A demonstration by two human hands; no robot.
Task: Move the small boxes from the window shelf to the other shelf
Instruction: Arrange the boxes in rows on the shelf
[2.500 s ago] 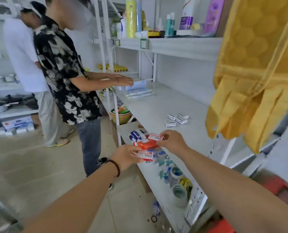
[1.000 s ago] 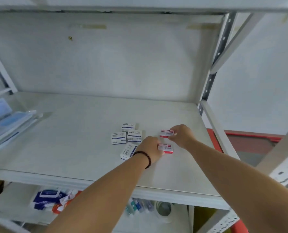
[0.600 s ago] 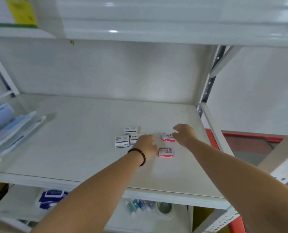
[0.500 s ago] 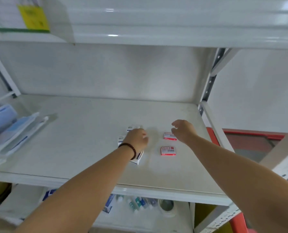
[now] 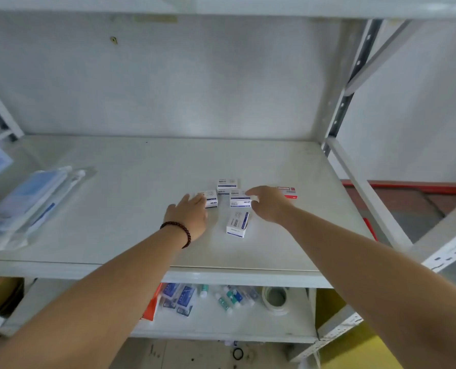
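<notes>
On the lower shelf [image 5: 248, 323], nearest the viewer, lie blue packets [image 5: 179, 298], small bottles [image 5: 229, 299] and a tape roll [image 5: 276, 299]. Above it, both forearms reach over the front edge of the main shelf [image 5: 115, 209]. The left hand [image 5: 188, 217], with a dark bead bracelet [image 5: 179, 231] at the wrist, lies palm down with fingers [image 5: 199, 199] extended and slightly spread, their tips touching a white box [image 5: 210, 199]. A second white box [image 5: 237, 223] lies flat between the two hands, nearest the shelf front. The right hand [image 5: 268, 205] has fingers loosely curled, tips at the right edge of a third white box [image 5: 239, 201]; a firm pinch cannot be confirmed. A fourth white box [image 5: 226, 184] sits just behind. A red box [image 5: 288, 192] lies beyond the right hand, partly hidden. Clear bagged items [image 5: 27, 203] rest at the shelf's left.
</notes>
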